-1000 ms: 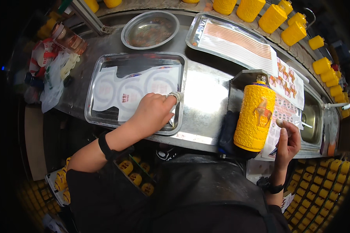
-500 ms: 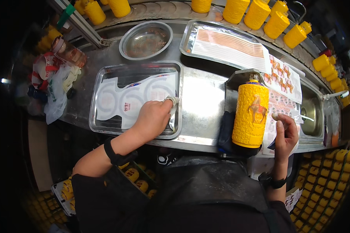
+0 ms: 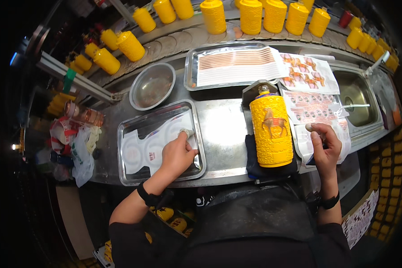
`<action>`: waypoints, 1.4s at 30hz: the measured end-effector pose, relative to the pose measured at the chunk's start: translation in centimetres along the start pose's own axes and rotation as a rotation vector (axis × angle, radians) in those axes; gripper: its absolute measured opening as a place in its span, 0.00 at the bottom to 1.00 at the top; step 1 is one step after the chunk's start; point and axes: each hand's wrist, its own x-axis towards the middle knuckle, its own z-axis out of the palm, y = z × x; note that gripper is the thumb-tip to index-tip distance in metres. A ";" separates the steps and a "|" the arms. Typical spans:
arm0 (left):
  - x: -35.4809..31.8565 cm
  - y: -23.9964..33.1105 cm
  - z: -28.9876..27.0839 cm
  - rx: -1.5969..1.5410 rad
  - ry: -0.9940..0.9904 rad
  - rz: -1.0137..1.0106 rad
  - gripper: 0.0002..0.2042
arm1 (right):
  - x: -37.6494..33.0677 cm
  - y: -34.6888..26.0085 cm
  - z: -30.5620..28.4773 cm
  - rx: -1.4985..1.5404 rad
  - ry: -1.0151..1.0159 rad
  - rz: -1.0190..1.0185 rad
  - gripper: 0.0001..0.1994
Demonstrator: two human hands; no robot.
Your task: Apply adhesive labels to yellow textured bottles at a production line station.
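Bottle (image 3: 272, 143), big and yellow, lies right of the middle with its neck pointing far, maybe so its horse (image 3: 274, 121) faces up and is easy to reach. A metal holder (image 3: 247, 94) sits by its neck and a dark cloth (image 3: 253, 167) by its near end, which may keep it from rolling. The left hand (image 3: 178, 154) is in the near tray (image 3: 198, 134), at the right edge of the white sheets (image 3: 133, 154). Its fingers are bent down, with something pale (image 3: 187, 132) at the tip, and I can't tell if they pinch a sheet or only press on it. The tray's raised sides probably keep the sheets in one place. The right hand (image 3: 328, 145) is up, just right of the bottle and apart from it, fingers curled and thumb near the first finger. A dark blue bit (image 3: 311, 159) shows beside the palm; I can't tell if that hand holds it. Striped paper (image 3: 236, 67) in the far tray (image 3: 190, 71) and horse pictures (image 3: 306, 73) to its right lie flat, likely so they don't crease. A bowl (image 3: 140, 91) sits far left, beyond the near tray.
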 end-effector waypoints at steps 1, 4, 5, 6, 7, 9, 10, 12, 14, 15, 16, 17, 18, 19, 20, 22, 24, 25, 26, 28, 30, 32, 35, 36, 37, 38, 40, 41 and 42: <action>0.1 0.1 -0.1 0.001 -0.002 0.016 0.17 | -0.1 -0.1 -0.3 -0.006 0.014 0.000 0.09; 0.0 -0.3 0.1 -0.004 -0.003 -0.043 0.17 | -0.2 0.0 -1.5 -0.005 0.022 0.013 0.08; 0.0 -0.3 0.0 -0.011 0.002 -0.042 0.17 | -0.3 0.2 -1.7 -0.018 0.028 -0.005 0.08; 0.0 -0.3 -0.1 -0.044 0.014 -0.046 0.17 | -0.2 0.4 -2.0 -0.031 0.033 -0.023 0.08; -0.1 -0.3 -0.1 -0.077 0.025 -0.052 0.17 | 0.0 0.4 -2.3 -0.036 0.028 -0.030 0.08; -0.2 -0.9 0.1 -0.135 0.043 -0.053 0.16 | 0.0 0.1 -2.5 -0.032 0.020 -0.022 0.08; 0.0 -1.7 0.5 -0.153 0.076 -0.049 0.17 | 0.2 0.0 -2.6 -0.033 0.013 -0.024 0.08; -0.1 -3.0 0.9 -0.256 0.122 -0.068 0.18 | 0.6 -0.1 -2.8 -0.041 -0.004 -0.052 0.08; 0.2 -4.3 0.8 -0.298 0.101 -0.077 0.19 | 0.8 0.5 -3.3 -0.028 -0.012 -0.038 0.08; 0.3 -4.7 0.6 -0.334 0.077 -0.077 0.20 | 0.8 0.7 -3.5 -0.015 -0.008 -0.021 0.08; 0.2 -5.1 0.4 -0.388 0.064 -0.099 0.22 | 0.7 0.6 -3.6 -0.016 -0.017 -0.022 0.08; 0.0 -5.4 0.3 -0.390 0.071 -0.105 0.22 | 0.9 0.5 -3.5 0.007 -0.014 -0.021 0.08; -0.3 -5.7 0.0 -0.472 0.088 -0.134 0.21 | 1.1 0.4 -3.5 0.030 -0.010 -0.020 0.08; -0.5 -5.9 -0.1 -0.554 0.106 -0.161 0.21 | 1.1 0.6 -3.5 0.034 -0.016 -0.025 0.08; -0.7 -5.1 -0.8 -0.622 0.079 -0.200 0.22 | 1.0 0.9 -3.6 0.024 -0.020 -0.025 0.08; -0.9 -5.3 -1.5 -0.659 0.131 -0.220 0.22 | 1.2 0.8 -3.9 -0.033 -0.040 -0.060 0.08; -1.6 -6.0 -2.4 -0.681 0.249 -0.265 0.22 | 1.1 1.2 -3.8 0.004 -0.030 -0.056 0.08; -2.0 -6.2 -3.2 -0.672 0.254 -0.267 0.22 | 1.1 1.5 -3.8 0.036 -0.021 -0.053 0.08; -2.6 -5.7 -4.8 -0.721 0.317 -0.276 0.22 | 1.2 1.5 -3.7 0.050 -0.023 -0.054 0.08; -3.1 -5.5 -6.7 -0.755 0.458 -0.259 0.22 | 1.1 1.5 -4.4 -0.017 -0.045 -0.003 0.08; -3.7 -5.7 -9.3 -0.729 0.571 -0.219 0.21 | 1.2 1.6 -4.6 0.021 -0.033 -0.026 0.08; -3.9 -7.4 -11.8 -0.688 0.655 -0.205 0.21 | 1.3 1.6 -5.0 0.024 -0.104 0.006 0.09; -3.3 -7.9 -15.4 -0.603 0.758 -0.143 0.19 | 2.0 1.9 -4.4 0.024 -0.130 0.032 0.09; -3.1 -7.8 -16.6 -0.538 0.777 -0.105 0.18 | 2.4 1.4 -4.0 0.011 -0.155 -0.008 0.09; -2.9 -7.8 -17.7 -0.473 0.793 -0.067 0.18 | 2.9 1.0 -3.3 0.019 -0.168 -0.023 0.09; -2.5 -8.1 -18.7 -0.471 0.813 -0.076 0.18 | 3.4 0.4 -2.5 0.036 -0.152 -0.061 0.09; -2.1 -7.5 -21.0 -0.456 0.815 0.010 0.18 | 3.5 -1.6 -2.3 0.082 -0.095 -0.121 0.11; -1.7 -7.1 -21.8 -0.461 0.831 0.014 0.18 | 3.9 -2.1 -2.0 0.082 -0.094 -0.138 0.11; -1.5 -6.4 -22.6 -0.463 0.843 0.011 0.18 | 4.4 -2.4 -1.5 0.059 -0.142 -0.150 0.11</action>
